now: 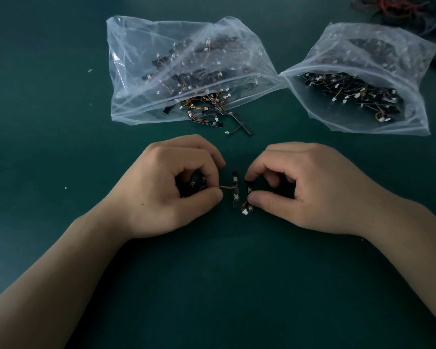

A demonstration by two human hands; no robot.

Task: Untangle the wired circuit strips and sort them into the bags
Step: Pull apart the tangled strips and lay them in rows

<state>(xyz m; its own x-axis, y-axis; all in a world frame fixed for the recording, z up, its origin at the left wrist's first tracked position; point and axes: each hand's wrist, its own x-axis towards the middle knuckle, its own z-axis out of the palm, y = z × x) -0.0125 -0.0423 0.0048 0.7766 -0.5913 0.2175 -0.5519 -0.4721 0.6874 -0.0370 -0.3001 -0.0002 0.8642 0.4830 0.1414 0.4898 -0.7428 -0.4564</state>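
Note:
Two small black circuit strips lie between my hands on the green table. My left hand [171, 187] pinches the orange-yellow wire [225, 188] of the middle strip [235, 190] and curls over more dark strips under its palm. My right hand [295, 187] pinches the other strip [249, 195] between forefinger and thumb; its white connector [245, 211] hangs at the near end. Two clear plastic bags lie beyond: the left bag [186, 69] and the right bag [363, 79], both holding several wired strips.
Several strips [219, 114] spill out of the left bag's mouth onto the table, close to my left hand's knuckles. A heap of red and dark cables [400, 8] sits at the far right corner. Small white scraps [90, 70] dot the table at left.

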